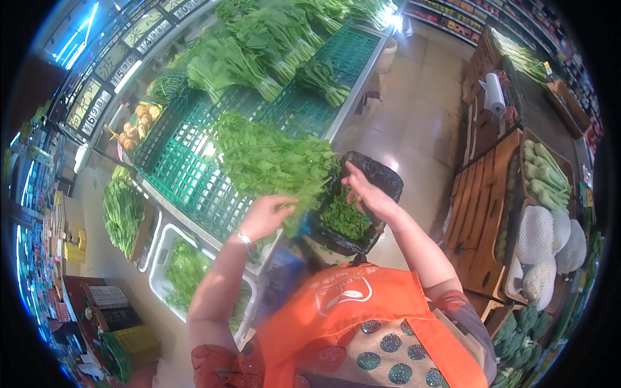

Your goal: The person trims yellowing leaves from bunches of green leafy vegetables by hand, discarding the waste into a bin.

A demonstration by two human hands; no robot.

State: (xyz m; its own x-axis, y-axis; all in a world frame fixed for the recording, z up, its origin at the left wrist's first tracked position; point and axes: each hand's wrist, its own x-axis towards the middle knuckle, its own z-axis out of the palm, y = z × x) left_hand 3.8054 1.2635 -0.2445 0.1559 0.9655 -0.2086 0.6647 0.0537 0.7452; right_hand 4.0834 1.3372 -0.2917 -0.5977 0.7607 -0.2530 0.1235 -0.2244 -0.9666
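My left hand [269, 216] pinches a thin stem of leafy greens between thumb and fingers, at the near edge of a large loose pile of leafy greens [271, 155]. That pile lies over the green plastic crates [187, 162]. My right hand [368, 194] is over a bin lined with a black plastic bag [385, 174], its fingers partly spread; a small dark or yellowish thing shows near the palm, too unclear to name. Leaf trimmings [343, 219] lie inside the bin.
Bundled greens [271, 53] fill the crates' far side. A white basket [156, 276] of leafy greens stands lower left. To the right are wooden crates [480, 208], celtuce-like stalks [546, 174], net-wrapped produce [536, 237] and broccoli [521, 334]. A plastic bag roll [494, 92] stands farther off.
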